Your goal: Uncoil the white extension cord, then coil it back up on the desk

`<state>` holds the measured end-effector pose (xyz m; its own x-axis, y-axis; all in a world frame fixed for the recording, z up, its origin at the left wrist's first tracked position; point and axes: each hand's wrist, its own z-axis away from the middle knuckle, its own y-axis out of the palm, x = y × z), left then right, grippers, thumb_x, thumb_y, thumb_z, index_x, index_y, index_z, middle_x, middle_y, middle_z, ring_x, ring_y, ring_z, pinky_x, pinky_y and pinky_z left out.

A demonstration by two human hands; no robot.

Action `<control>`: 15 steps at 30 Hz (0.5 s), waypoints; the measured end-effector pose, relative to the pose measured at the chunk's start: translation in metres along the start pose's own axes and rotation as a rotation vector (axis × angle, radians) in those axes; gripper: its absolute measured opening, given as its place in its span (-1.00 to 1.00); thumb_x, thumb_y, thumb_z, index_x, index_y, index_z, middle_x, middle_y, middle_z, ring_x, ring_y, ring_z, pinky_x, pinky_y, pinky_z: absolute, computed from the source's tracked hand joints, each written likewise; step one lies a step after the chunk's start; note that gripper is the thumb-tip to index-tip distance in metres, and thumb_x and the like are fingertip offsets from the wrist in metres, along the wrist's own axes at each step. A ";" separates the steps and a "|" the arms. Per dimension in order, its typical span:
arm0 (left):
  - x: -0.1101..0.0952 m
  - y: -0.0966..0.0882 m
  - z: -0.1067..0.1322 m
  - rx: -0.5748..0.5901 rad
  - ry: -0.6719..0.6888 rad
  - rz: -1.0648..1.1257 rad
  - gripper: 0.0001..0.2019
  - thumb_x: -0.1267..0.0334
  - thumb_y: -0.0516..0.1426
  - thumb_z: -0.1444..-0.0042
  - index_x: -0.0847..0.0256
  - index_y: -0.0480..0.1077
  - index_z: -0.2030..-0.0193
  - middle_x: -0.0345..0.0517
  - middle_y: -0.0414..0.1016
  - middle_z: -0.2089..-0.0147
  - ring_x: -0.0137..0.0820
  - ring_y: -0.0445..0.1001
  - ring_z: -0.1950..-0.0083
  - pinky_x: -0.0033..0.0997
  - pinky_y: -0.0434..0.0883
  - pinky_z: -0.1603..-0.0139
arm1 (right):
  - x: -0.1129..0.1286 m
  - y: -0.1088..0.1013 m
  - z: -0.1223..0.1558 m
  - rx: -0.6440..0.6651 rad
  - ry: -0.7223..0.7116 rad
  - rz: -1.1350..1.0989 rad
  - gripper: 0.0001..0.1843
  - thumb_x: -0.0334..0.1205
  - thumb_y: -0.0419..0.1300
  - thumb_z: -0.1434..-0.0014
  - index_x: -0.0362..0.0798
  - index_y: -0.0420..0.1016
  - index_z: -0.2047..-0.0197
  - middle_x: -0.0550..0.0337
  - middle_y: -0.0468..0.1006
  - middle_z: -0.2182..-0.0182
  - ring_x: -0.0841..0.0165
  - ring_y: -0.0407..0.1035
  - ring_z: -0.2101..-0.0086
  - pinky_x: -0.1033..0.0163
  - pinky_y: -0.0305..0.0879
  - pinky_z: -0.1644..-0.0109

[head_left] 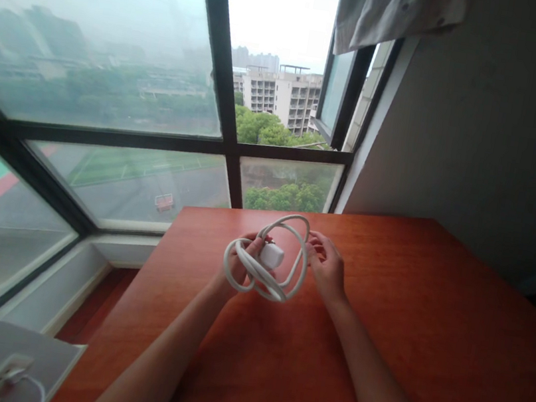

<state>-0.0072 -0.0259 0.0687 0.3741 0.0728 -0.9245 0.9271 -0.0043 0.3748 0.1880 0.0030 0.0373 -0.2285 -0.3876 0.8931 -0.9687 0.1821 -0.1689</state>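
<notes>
A white charger [271, 255] with a small blocky plug head and a thick white cable [257, 271] wound in loose loops is held above the table. My left hand [240, 261] is closed around the gathered loops and the plug head, thumb on top. My right hand [327, 267] is at the right side of the coil, its fingers curled and pinched at the outer loop of the cable. The fingertips of the right hand are partly hidden behind the cable.
Beneath my hands spreads a reddish-brown wooden table [406, 316]. Dark-framed windows [122, 132] stand beyond it, one pane open, with a curtain [402, 9] at the top. A wall socket [7, 377] with a white plug and cord is at the lower left.
</notes>
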 end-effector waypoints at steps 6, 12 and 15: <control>0.004 -0.003 -0.003 -0.006 -0.020 0.088 -0.70 0.09 0.29 0.00 0.30 0.52 0.24 0.04 0.61 0.23 -0.24 0.58 0.21 -0.38 0.49 0.25 | 0.008 0.020 0.012 0.136 0.036 0.221 -0.64 -0.17 0.15 -0.14 -0.03 0.39 -0.02 0.12 0.54 0.32 0.31 0.44 0.37 0.29 0.35 0.34; 0.002 -0.010 -0.004 -0.056 0.029 0.101 -0.69 0.04 0.23 -0.04 0.24 0.47 0.21 -0.01 0.61 0.18 -0.23 0.58 0.16 -0.34 0.47 0.23 | 0.009 0.027 0.016 0.287 0.139 0.325 -0.69 -0.27 0.06 -0.18 0.01 0.45 0.01 0.09 0.58 0.36 0.26 0.45 0.36 0.28 0.28 0.29; 0.003 -0.006 -0.003 -0.039 0.028 0.142 -0.67 -0.01 0.20 -0.06 0.22 0.45 0.20 -0.01 0.60 0.16 -0.20 0.57 0.09 -0.28 0.48 0.15 | 0.005 0.033 0.020 0.385 0.170 0.211 -0.71 -0.28 0.10 -0.15 0.01 0.50 0.07 0.14 0.59 0.36 0.28 0.43 0.35 0.32 0.27 0.32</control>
<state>-0.0120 -0.0224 0.0637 0.5003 0.1019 -0.8598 0.8630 0.0222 0.5047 0.1533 -0.0107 0.0276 -0.4363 -0.2189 0.8728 -0.8756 -0.1202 -0.4678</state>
